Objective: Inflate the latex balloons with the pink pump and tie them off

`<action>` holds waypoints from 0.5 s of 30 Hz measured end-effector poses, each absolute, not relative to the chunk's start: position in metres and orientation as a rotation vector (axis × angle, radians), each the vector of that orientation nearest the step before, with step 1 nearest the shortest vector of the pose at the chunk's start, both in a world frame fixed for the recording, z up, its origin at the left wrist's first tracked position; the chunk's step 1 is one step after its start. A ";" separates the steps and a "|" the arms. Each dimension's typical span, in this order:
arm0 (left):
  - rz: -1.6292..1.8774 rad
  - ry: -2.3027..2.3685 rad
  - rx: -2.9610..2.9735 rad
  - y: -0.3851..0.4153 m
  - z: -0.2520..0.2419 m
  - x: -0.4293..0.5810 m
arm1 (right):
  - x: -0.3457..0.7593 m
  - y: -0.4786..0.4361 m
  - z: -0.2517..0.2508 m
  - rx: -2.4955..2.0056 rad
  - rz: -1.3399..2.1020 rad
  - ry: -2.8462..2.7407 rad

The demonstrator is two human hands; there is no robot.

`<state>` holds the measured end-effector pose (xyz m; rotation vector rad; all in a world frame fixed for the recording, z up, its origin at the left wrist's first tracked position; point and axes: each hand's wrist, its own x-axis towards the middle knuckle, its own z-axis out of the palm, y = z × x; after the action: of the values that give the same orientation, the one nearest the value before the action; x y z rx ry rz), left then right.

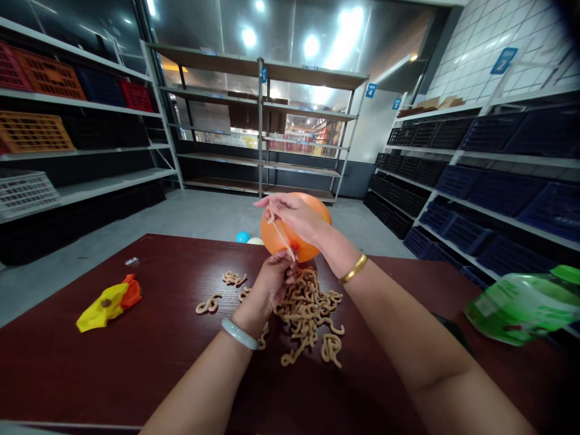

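Dark-red table, tan cords heaped on it; racks with crates either side. Left hand: pinching at orange balloon's neck. Right hand: pinching taut cord.

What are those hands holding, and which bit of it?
The left hand seems to pinch the orange balloon by its neck. The right hand holds a tan strip by its upper end.

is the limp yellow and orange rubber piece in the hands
No, the yellow and orange rubber piece lies on the dark red table, apart from the left hand and right hand at the round orange balloon.
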<state>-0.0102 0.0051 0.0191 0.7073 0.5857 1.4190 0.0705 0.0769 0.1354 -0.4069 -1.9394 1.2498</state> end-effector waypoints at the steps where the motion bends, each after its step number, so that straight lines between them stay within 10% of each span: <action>1: 1.416 0.584 0.704 0.004 0.019 -0.009 | 0.063 0.079 0.141 -0.471 1.189 -2.021; 10: 1.507 0.505 0.636 0.006 0.030 -0.023 | 0.086 0.031 0.139 -0.821 0.393 -2.304; 15: 1.499 0.491 0.580 0.004 0.036 -0.027 | 0.135 0.039 0.063 -1.065 0.823 -2.216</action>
<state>-0.0269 0.0041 0.0362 0.5804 0.4914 1.4994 0.1351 0.0391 0.0629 -1.0649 -2.2157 0.8229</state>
